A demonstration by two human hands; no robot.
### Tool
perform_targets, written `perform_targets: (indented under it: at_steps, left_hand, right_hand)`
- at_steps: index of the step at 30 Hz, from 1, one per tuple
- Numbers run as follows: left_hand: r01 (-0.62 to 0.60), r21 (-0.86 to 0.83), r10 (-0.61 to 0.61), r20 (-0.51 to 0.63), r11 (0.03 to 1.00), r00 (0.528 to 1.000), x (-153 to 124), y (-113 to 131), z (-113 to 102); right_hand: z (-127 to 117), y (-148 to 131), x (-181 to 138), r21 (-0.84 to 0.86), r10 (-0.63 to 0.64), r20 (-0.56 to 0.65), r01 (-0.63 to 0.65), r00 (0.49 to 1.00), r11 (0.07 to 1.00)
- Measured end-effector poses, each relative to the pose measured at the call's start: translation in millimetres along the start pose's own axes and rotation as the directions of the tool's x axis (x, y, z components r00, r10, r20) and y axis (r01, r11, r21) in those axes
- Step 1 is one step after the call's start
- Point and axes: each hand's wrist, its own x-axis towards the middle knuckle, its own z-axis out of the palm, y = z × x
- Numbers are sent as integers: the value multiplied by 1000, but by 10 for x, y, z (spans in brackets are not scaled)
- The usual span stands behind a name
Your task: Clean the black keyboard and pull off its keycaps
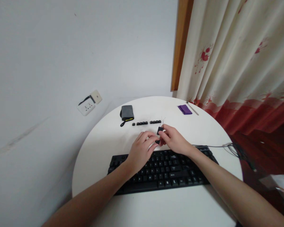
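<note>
A black keyboard (165,171) lies across the round white table (104,142). Both hands meet just above its top edge. My right hand (175,138) pinches a small black keycap puller (160,130) with thin wire prongs pointing up. My left hand (142,149) is curled beside it, fingertips pinched at the puller's lower end on something small and dark that I cannot make out. A row of loose black keycaps (146,122) lies on the table just behind the hands.
A grey pouch with a yellow edge and black strap (127,113) sits at the back of the table. A purple cloth (185,109) and a thin stick (192,109) lie at the back right. The keyboard cable (217,146) runs off right. A curtain hangs right.
</note>
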Motion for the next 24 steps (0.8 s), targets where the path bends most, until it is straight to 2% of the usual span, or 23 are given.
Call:
perform_targets:
  at_steps: [4, 6, 9, 12, 14, 18, 21, 24]
  left_hand:
    - [-35, 29, 34, 15, 999, 999, -17, 80, -47]
    - [-15, 31, 15, 0, 999, 1000, 19, 110, -107]
    - [38, 45, -38, -6, 998, 999, 204, 63, -217]
    - [67, 111, -69, 11, 992, 998, 532, -84, -221]
    - [71, 171, -89, 95, 983, 992, 767, -188, -103]
    - [-15, 224, -55, 304, 974, 951, 1133, -351, 345]
    - [-25, 250, -78, 394, 968, 916, 1309, -467, 650]
    - [-6, 272, -114, 426, 962, 897, 1431, -580, 790]
  right_hand:
    - [33, 34, -11, -99, 16, 35, -13, 999, 995]
    - [36, 70, 4, -178, 36, -16, -38, 999, 983]
    - [-36, 95, 58, -131, 77, -237, -110, 969, 985]
    - [-210, 54, 115, 60, 92, -508, -71, 857, 996]
    - [-345, 15, 138, 135, 87, -619, -4, 781, 991]
    - [-536, -3, 161, 199, 100, -699, 58, 708, 978]
    - [-581, 22, 175, 214, 104, -713, 73, 693, 974]
    - [-572, 32, 188, 230, 100, -695, 88, 712, 969]
